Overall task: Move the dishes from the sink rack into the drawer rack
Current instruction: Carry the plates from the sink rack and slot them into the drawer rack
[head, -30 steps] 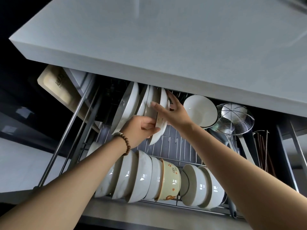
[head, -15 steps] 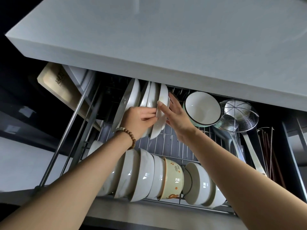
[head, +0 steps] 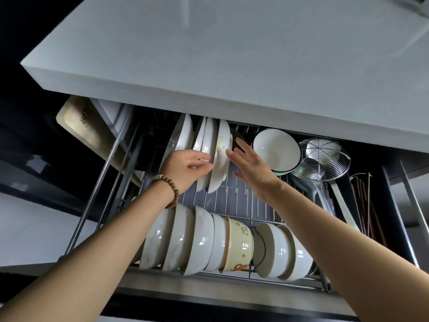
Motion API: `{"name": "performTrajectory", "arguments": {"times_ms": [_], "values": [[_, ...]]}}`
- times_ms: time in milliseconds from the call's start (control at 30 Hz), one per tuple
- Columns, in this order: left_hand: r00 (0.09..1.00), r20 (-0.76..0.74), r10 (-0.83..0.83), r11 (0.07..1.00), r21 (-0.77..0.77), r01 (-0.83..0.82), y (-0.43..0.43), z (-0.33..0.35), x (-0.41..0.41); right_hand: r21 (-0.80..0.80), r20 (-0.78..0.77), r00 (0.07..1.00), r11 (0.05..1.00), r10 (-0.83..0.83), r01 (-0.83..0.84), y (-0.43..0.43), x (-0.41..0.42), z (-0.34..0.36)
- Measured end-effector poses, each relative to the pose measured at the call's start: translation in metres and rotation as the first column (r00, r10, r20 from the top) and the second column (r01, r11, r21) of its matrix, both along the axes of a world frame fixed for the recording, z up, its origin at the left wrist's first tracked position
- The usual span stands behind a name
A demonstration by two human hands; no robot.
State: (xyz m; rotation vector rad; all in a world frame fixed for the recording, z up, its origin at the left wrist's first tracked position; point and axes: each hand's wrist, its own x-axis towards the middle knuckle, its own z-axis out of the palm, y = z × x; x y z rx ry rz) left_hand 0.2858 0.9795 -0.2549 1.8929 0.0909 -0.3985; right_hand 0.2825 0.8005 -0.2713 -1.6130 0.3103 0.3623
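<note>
**Plate between my two hands**

The white plate point(head: 220, 156) stands on edge in the drawer rack point(head: 243, 204). My left hand point(head: 185, 168), left of the plate, touches it with loose fingertips. My right hand point(head: 251, 169), right of the plate, is spread wide, with one fingertip touching it.

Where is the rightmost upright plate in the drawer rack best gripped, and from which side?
Probably pinch the exposed rim of the rightmost plate, coming from the right. It stands on edge with other plates close against its left face, while the drawer rack wires to its right are bare, where the right hand is open.
</note>
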Motion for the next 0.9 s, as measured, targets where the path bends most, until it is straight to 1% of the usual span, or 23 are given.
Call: {"name": "performTrajectory", "arguments": {"times_ms": [100, 167, 267, 400, 467, 567, 633, 767, 900], "values": [[0.999, -0.009, -0.044, 0.998, 0.053, 0.044, 0.0, 0.019, -0.009, -0.058, -0.012, 1.0, 0.998, -0.01, 0.009, -0.015, -0.018, 0.02], [0.995, -0.021, -0.093, 0.991, 0.09, 0.095, -0.004, 0.04, -0.019, -0.086, -0.017, 1.0, 0.996, 0.012, -0.014, -0.029, -0.036, 0.042], [0.981, -0.043, -0.191, 0.971, 0.137, 0.195, -0.024, 0.079, -0.039, -0.176, -0.027, 0.997, 0.981, 0.073, -0.077, -0.057, -0.073, 0.086], [0.937, -0.052, -0.344, 0.928, 0.13, 0.348, -0.071, 0.137, -0.072, -0.253, -0.128, 0.984, 0.955, 0.124, -0.153, -0.11, -0.143, 0.15], [0.909, -0.025, -0.417, 0.901, 0.121, 0.417, -0.104, 0.166, -0.087, -0.271, -0.116, 0.992, 0.959, 0.057, -0.087, -0.146, -0.178, 0.182], [0.859, 0.027, -0.511, 0.855, 0.117, 0.505, -0.168, 0.215, -0.113, -0.275, -0.054, 0.992, 0.957, -0.112, 0.093, -0.206, -0.234, 0.229], [0.834, 0.062, -0.548, 0.836, 0.077, 0.543, -0.22, 0.244, -0.135, -0.266, -0.017, 0.979, 0.945, -0.201, 0.19, -0.251, -0.274, 0.258], [0.786, 0.126, -0.605, 0.793, 0.005, 0.609, -0.337, 0.297, -0.19, -0.251, 0.064, 0.926, 0.892, -0.371, 0.375, -0.342, -0.36, 0.313], [0.731, 0.159, -0.663, 0.731, -0.071, 0.679, -0.448, 0.333, -0.247, -0.246, 0.148, 0.847, 0.81, -0.511, 0.532, -0.428, -0.441, 0.362]]}}
